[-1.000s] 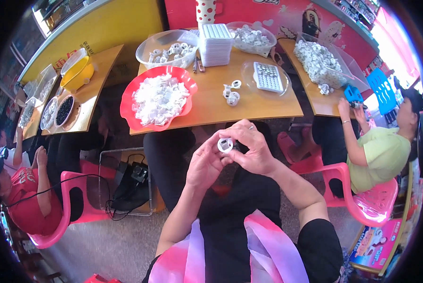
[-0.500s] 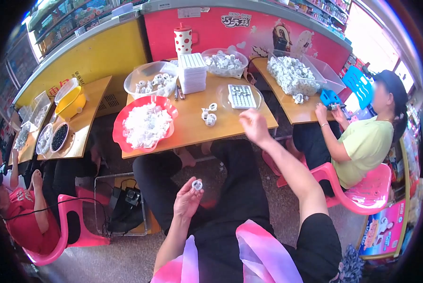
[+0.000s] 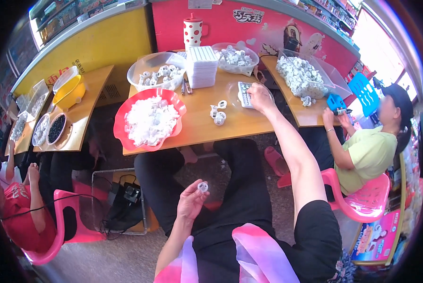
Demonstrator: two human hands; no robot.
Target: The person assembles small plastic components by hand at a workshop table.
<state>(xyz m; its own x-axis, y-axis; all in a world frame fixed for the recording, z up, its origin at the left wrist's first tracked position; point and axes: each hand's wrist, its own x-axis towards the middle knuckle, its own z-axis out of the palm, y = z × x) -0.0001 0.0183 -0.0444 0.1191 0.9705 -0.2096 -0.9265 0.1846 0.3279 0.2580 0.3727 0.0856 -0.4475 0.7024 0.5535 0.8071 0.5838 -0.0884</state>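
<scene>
Over my lap, my left hand [image 3: 191, 202] pinches a small round clear-and-white plastic piece [image 3: 202, 187] between thumb and fingers. My right hand [image 3: 261, 97] is stretched out to the white tray [image 3: 246, 102] at the right of the table, which has small dark parts in rows. Its fingers are bent together on the tray, and whatever is between them is hidden. The tray rests in a clear shallow dish [image 3: 230, 94]. Left of it, several loose white round pieces [image 3: 219, 118] lie on the wooden table [image 3: 197, 129].
A red scalloped bowl [image 3: 119, 123] of white parts stands front left. Behind it are a clear bowl [image 3: 131, 73], pliers [image 3: 188, 87], stacked white trays [image 3: 202, 70], another clear bowl [image 3: 255, 60] and a dotted cup [image 3: 192, 33]. At right, a person [image 3: 376, 146] works beside a bin [image 3: 331, 78].
My right hand has moved forward from above the table's near edge onto the white tray. The left hand still holds the round piece. The whole view has shifted slightly.
</scene>
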